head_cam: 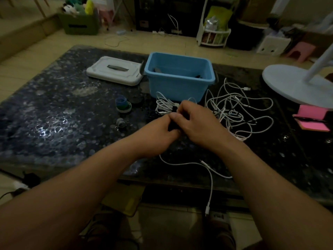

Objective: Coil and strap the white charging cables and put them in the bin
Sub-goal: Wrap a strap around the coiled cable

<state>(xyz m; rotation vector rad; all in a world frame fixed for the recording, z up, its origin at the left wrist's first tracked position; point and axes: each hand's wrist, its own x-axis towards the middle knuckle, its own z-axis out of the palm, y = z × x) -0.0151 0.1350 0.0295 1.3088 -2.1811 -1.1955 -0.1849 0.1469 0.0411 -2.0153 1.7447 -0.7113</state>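
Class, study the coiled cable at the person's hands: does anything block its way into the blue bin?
Nothing visible does. The bin stands open just behind the coiled cable; its lid lies aside, to the left.

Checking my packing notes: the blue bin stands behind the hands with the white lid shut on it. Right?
No. The head view shows the blue bin open, in the place you say; the white lid lies on the table to its left.

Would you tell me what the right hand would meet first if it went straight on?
Probably the coiled white cable, just beyond the right hand and before the blue bin; depth is unclear.
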